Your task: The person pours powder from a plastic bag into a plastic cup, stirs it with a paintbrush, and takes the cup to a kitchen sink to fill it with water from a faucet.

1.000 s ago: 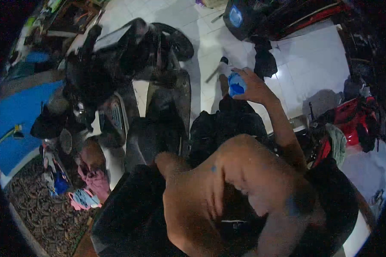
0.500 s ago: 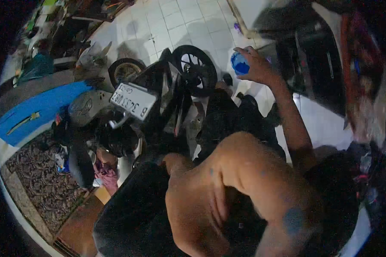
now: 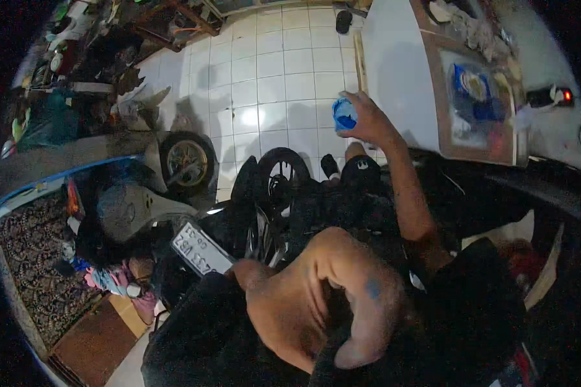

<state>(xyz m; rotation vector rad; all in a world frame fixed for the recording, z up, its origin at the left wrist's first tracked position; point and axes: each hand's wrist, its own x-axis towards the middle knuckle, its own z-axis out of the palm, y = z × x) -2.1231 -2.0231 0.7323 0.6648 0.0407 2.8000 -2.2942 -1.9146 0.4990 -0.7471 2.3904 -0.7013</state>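
Observation:
My right hand (image 3: 366, 121) reaches out over the tiled floor, its fingers closed around a small blue cup (image 3: 344, 115). The cup tips toward the left, and a lighter blue shows at its mouth. A bent bare limb (image 3: 329, 277) fills the lower middle, with a blue smudge on its skin; its end at the left, probably my left hand (image 3: 245, 274), sits against the licence plate. Its fingers are hidden. That white plate (image 3: 203, 250) is on a dark motorbike (image 3: 261, 235) below me, whose black wheel (image 3: 279, 175) shows farther ahead.
Another wheel with a gold rim (image 3: 187, 162) stands at the left. White floor tiles (image 3: 265, 71) stretch ahead. A large white panel (image 3: 397, 71) stands at the right, beside a blue packet (image 3: 471, 84). At the lower left are a patterned rug (image 3: 42, 258), crumpled cloths (image 3: 119, 280) and a brown board (image 3: 97, 338).
The view has shifted, bringing in more floor ahead and the white panel and packet at right. My right hand still holds the cup; the other limb's end is now closer to the licence plate.

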